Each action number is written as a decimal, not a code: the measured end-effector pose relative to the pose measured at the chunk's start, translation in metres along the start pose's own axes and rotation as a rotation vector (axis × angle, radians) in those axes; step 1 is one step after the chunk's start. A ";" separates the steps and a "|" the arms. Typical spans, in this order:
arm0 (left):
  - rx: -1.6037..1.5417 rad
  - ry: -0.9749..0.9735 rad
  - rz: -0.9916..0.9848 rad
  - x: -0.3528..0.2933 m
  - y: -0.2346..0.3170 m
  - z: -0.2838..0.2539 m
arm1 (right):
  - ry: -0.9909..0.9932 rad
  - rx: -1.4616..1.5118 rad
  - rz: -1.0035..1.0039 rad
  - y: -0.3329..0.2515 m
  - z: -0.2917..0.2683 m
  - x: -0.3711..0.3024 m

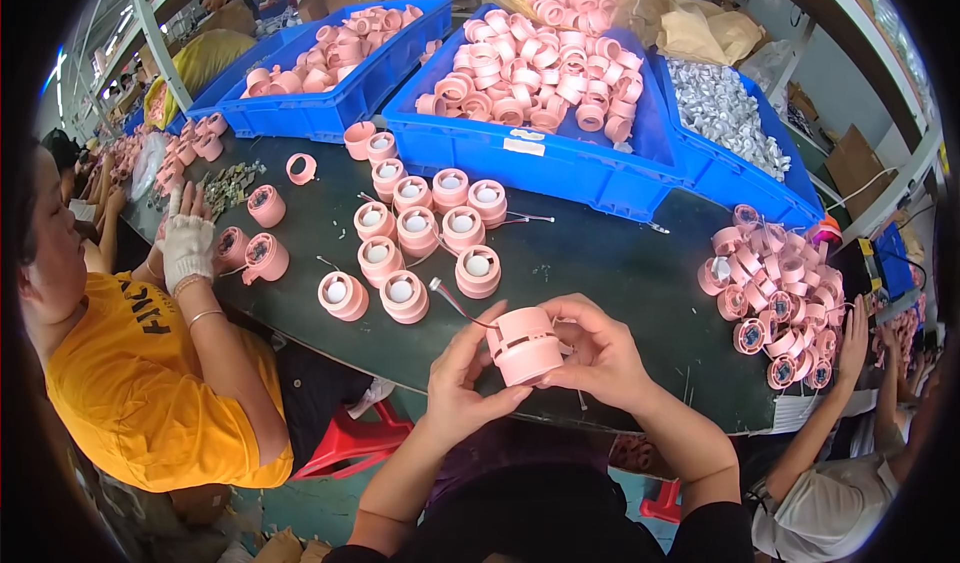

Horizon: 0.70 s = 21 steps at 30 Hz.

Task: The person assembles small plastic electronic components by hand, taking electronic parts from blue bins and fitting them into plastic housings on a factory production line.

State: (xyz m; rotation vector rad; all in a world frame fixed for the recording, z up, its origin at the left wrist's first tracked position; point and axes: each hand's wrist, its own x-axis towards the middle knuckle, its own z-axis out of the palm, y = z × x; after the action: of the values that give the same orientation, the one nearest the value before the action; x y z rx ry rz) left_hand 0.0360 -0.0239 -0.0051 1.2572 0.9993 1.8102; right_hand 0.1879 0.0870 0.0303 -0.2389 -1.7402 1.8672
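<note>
Between my two hands, over the near edge of the dark green table, is a pink round plastic housing (527,347) with slots around its side. A thin cable (457,303) with a small white plug sticks out of it to the upper left. My left hand (464,375) grips its left side, thumb underneath. My right hand (600,355) is closed round the right side, its fingertips partly hidden behind the part. Just beyond my left hand stand several similar pink housings (404,297) with white round centres, some with wires trailing.
Blue bins (540,168) of pink rings line the far side; another blue bin (740,185) holds silvery parts. A heap of pink parts (780,293) lies at right. To the left sits a co-worker in a yellow shirt (160,373), with a gloved hand (188,245). Another person's hand (855,338) is at right.
</note>
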 end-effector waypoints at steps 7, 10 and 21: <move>0.241 -0.031 0.090 -0.002 -0.002 -0.007 | -0.031 -0.105 0.043 -0.012 0.001 0.001; 0.369 -0.066 0.109 -0.001 0.004 -0.008 | -0.040 -0.129 0.006 -0.011 0.000 0.001; 0.228 0.100 -0.254 0.012 -0.004 -0.013 | -0.018 -0.584 0.215 -0.013 -0.013 0.032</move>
State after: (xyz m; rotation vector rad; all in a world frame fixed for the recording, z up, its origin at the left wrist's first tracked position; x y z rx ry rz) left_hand 0.0205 -0.0147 -0.0065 1.1201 1.3873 1.6086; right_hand 0.1714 0.1142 0.0489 -0.6539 -2.3159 1.4482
